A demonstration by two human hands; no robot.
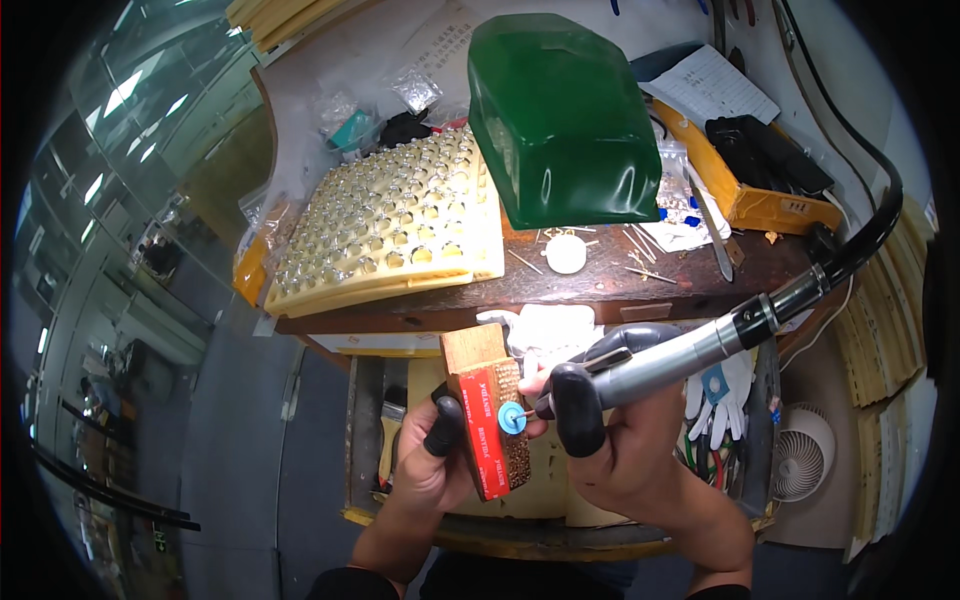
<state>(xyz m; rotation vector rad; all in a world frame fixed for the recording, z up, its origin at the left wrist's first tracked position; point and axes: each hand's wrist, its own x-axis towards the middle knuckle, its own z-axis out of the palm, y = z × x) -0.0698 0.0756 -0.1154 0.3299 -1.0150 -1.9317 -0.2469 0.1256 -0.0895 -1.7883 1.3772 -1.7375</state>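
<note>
My left hand point(425, 465), with a black cot on its thumb, grips a wooden block point(473, 348). Red printed tape point(483, 425) wraps the block, and a strip of small gold-brown bumps point(518, 465) runs along its right side. In my right hand point(630, 455) is a silver rotary handpiece point(665, 367), held like a pen with black cots on the fingers. A small blue disc point(512, 418) on its tip meets the bumpy strip, touching or very close. Some fingers of both hands are hidden behind the block and tool.
Behind stands a dark wooden bench point(440, 305) with a cream tray point(480, 265) of shiny round pieces under a green hood point(560, 120). A black cable point(885, 215) runs from the handpiece. Below is an open drawer point(365, 450) with a brush and white gloves point(720, 400); a fan point(803, 455) stands right.
</note>
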